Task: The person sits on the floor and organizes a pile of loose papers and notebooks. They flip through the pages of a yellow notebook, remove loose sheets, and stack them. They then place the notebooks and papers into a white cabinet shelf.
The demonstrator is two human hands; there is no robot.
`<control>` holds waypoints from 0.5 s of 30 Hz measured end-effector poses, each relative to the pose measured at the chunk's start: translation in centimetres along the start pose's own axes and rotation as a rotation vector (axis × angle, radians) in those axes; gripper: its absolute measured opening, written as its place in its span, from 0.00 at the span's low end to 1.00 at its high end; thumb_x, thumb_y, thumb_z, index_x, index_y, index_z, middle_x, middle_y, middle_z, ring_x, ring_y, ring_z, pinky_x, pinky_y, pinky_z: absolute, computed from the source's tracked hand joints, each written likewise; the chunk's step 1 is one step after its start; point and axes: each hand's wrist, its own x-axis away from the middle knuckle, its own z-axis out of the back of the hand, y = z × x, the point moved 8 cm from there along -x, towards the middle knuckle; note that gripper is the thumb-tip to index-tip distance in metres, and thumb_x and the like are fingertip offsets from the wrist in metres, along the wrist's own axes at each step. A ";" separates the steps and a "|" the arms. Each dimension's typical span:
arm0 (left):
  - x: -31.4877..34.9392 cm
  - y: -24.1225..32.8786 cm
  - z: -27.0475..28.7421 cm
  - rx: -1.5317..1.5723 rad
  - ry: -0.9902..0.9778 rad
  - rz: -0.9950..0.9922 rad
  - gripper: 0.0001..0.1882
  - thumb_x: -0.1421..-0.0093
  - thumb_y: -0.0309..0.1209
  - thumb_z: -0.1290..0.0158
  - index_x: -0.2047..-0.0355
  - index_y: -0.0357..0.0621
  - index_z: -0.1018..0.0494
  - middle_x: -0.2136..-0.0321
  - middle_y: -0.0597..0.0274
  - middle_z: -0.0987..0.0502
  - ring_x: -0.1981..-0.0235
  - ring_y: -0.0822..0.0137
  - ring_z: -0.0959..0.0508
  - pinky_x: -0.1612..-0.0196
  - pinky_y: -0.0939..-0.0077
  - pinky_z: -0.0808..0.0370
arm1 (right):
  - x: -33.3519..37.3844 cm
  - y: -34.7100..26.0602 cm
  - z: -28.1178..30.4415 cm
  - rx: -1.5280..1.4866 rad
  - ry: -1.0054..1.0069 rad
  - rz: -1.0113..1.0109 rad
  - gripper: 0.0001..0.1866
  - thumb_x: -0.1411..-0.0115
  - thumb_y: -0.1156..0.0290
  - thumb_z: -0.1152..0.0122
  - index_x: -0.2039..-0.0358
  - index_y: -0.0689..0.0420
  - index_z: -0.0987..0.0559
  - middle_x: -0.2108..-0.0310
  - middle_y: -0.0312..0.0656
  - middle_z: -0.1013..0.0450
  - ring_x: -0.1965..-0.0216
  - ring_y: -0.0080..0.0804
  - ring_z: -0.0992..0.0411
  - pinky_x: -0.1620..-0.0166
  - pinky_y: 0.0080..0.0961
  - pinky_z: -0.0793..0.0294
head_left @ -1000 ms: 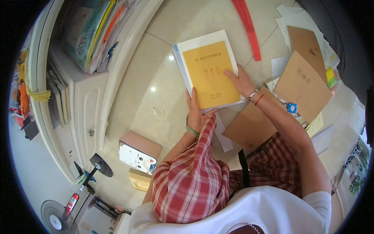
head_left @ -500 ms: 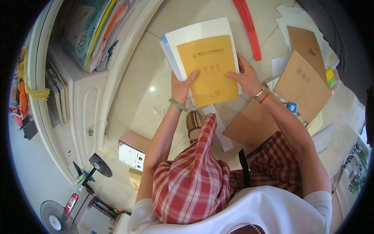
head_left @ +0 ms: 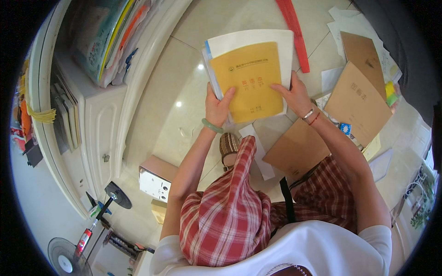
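Note:
Between my two hands I hold a stack of notebooks and papers above the tiled floor. On top lies a yellow exercise book (head_left: 251, 83) with red characters on its cover. Behind it show larger white sheets (head_left: 283, 41) and a blue edge at the left. My left hand (head_left: 218, 105) grips the left side, thumb on the yellow cover, a green bangle on the wrist. My right hand (head_left: 294, 97) clasps the right side with its thumb on the cover; a silver bracelet and a red string circle that wrist. The fingers behind the stack are mostly hidden.
Brown drawing books (head_left: 359, 99) and loose papers (head_left: 354, 23) lie on the floor at right. A red strip (head_left: 294, 37) is at the top. To the left stands a white cabinet (head_left: 103, 133) holding folders. Below it are a pink-and-white box (head_left: 154, 184) and a fan (head_left: 66, 260).
The stack has shifted slightly right and straightened, its top edge now more level. Both hands have moved a little right with it, still holding on.

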 end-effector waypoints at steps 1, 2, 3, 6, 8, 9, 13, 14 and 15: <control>0.3 1.2 0.2 0.012 -0.011 -0.032 0.22 0.42 0.31 0.44 0.51 0.35 0.38 0.61 0.56 0.25 0.60 0.69 0.26 0.56 0.76 0.28 | 0.4 -0.8 0.3 -0.026 0.014 0.062 0.25 0.47 0.61 0.35 0.59 0.66 0.32 0.63 0.54 0.26 0.61 0.45 0.25 0.60 0.35 0.27; 0.5 2.6 0.3 0.027 -0.026 -0.067 0.22 0.42 0.30 0.44 0.51 0.35 0.38 0.61 0.56 0.25 0.59 0.68 0.26 0.56 0.75 0.28 | 0.8 -1.6 0.7 -0.049 0.032 0.125 0.25 0.47 0.62 0.35 0.58 0.66 0.33 0.62 0.53 0.26 0.61 0.44 0.25 0.60 0.35 0.27; 0.5 3.3 0.6 0.041 -0.041 -0.100 0.23 0.42 0.29 0.44 0.50 0.35 0.38 0.61 0.56 0.25 0.59 0.67 0.26 0.55 0.74 0.29 | 1.0 -2.1 1.0 -0.072 0.051 0.186 0.25 0.47 0.63 0.35 0.57 0.65 0.33 0.62 0.52 0.26 0.62 0.44 0.25 0.59 0.35 0.28; 0.7 3.0 1.6 -0.390 -0.317 -0.280 0.23 0.43 0.28 0.44 0.48 0.37 0.35 0.56 0.56 0.25 0.54 0.63 0.26 0.51 0.72 0.30 | 1.7 -4.4 0.8 0.189 -0.006 0.492 0.25 0.46 0.67 0.35 0.53 0.64 0.34 0.61 0.50 0.28 0.60 0.43 0.26 0.57 0.32 0.28; -0.6 2.8 1.6 -0.206 -0.219 -0.298 0.25 0.46 0.33 0.40 0.48 0.43 0.30 0.50 0.59 0.27 0.49 0.63 0.28 0.47 0.68 0.31 | 0.9 -2.6 -0.5 -0.029 -0.075 0.450 0.24 0.46 0.70 0.37 0.51 0.61 0.34 0.58 0.48 0.30 0.57 0.42 0.28 0.54 0.30 0.29; -0.6 2.7 1.1 -0.207 -0.228 -0.295 0.23 0.46 0.33 0.40 0.51 0.42 0.28 0.53 0.59 0.25 0.52 0.62 0.27 0.49 0.69 0.30 | 0.4 -2.4 -0.9 -0.057 -0.071 0.493 0.23 0.45 0.70 0.37 0.51 0.61 0.34 0.57 0.49 0.31 0.56 0.42 0.28 0.53 0.31 0.29; -1.5 1.6 1.4 -0.381 -0.196 -0.246 0.14 0.47 0.31 0.39 0.62 0.38 0.24 0.67 0.63 0.20 0.66 0.66 0.23 0.62 0.73 0.26 | -0.3 -1.7 -1.8 0.188 -0.032 0.359 0.27 0.46 0.62 0.36 0.51 0.62 0.34 0.57 0.52 0.31 0.56 0.48 0.29 0.54 0.34 0.30; -2.0 1.0 1.3 -0.197 -0.145 -0.137 0.13 0.46 0.30 0.39 0.63 0.38 0.24 0.68 0.63 0.21 0.68 0.68 0.23 0.64 0.74 0.26 | -1.0 -2.6 -1.4 0.106 -0.069 0.264 0.28 0.47 0.61 0.35 0.52 0.63 0.35 0.58 0.52 0.30 0.57 0.50 0.29 0.55 0.34 0.30; -2.4 1.2 1.4 -0.160 -0.101 -0.115 0.14 0.46 0.30 0.39 0.61 0.37 0.25 0.66 0.61 0.21 0.65 0.69 0.23 0.61 0.75 0.26 | -1.8 -2.4 -0.9 -0.007 -0.001 0.280 0.32 0.48 0.56 0.34 0.53 0.66 0.35 0.63 0.54 0.28 0.61 0.52 0.29 0.57 0.36 0.30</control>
